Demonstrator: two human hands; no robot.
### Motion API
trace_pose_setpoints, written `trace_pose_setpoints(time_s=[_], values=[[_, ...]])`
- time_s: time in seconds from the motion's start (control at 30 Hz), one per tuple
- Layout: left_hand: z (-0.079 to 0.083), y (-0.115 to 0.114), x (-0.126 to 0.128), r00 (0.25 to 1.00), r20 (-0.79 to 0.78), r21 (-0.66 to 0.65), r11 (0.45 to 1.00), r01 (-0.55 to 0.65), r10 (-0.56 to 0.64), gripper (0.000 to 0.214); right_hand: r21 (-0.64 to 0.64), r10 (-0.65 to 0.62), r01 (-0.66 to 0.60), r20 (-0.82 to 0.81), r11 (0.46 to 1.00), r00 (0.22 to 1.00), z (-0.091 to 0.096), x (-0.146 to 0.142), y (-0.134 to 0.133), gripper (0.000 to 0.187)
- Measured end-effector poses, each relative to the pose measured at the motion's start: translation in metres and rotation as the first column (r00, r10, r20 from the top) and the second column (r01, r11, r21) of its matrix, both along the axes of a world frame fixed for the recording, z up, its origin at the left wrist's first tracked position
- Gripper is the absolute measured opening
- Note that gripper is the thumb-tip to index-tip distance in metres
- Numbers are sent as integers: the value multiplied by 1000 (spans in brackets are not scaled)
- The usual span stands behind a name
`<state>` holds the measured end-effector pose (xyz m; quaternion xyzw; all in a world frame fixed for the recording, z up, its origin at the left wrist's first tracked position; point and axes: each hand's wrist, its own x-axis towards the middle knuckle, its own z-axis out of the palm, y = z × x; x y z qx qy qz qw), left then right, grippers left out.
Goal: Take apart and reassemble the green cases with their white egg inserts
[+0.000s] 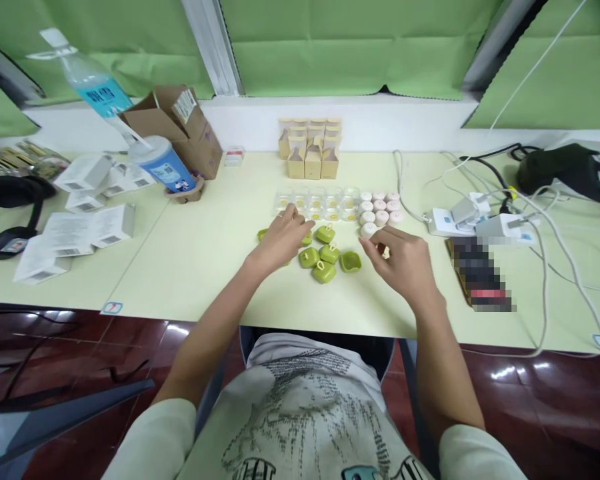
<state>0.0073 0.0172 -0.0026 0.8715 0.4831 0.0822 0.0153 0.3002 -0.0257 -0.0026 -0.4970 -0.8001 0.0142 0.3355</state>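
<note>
My left hand [279,243] is bent over the left side of a group of small olive-green cases [325,272], its fingers curled down; what they hold, if anything, is hidden. Some of the cases have a pale loop on top. An open green shell [351,261] lies at the right of the group. My right hand [404,261] hovers to the right of it with fingers drawn together, a small pale bit showing between them that I cannot make out. Just beyond its fingertips sits a white round piece [369,230], beside rows of pale pink and white round pieces [381,218].
Clear plastic cups [316,205] with yellow marks stand in rows behind the cases. Small open cardboard boxes [313,163] are against the wall. White boxes [75,233] and a blue tub [165,167] are left; a power strip [450,222], cables and a pixelated dark object [480,273] are right.
</note>
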Motion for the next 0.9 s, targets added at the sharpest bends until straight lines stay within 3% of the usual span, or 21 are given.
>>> trace_pose_setpoints(time_s=[0.07, 0.1, 0.13, 0.2, 0.3, 0.43, 0.7, 0.9], values=[[5, -3, -4, 978, 205, -10, 999, -45, 46, 50, 10, 60, -59, -98, 998, 993, 0, -11, -4, 40], [7, -8, -7, 923, 377, -46, 997, -61, 74, 56, 20, 103, -102, -159, 995, 982, 0, -17, -5, 35], [8, -14, -9, 820, 564, -110, 993, -45, 100, 63, 41, 158, -153, -218, 987, 963, -1, -24, -6, 29], [7, -29, -12, 600, 781, -325, 934, 150, 175, 70, 116, 263, -239, -297, 964, 918, -4, -36, -7, 21], [3, -51, -10, 444, 856, -455, 792, 408, 263, 71, 192, 344, -295, -320, 936, 883, -10, -48, -8, 17], [-1, -62, 0, 403, 870, -452, 787, 420, 284, 62, 187, 353, -309, -291, 932, 889, -20, -54, -9, 13], [-12, -57, 2, 308, 889, -452, 748, 486, 338, 68, 267, 355, -282, -287, 921, 890, -32, -56, -10, 8], [-10, -59, 4, 386, 863, -483, 751, 450, 324, 67, 267, 358, -317, -123, 910, 925, -34, -48, -8, 6]])
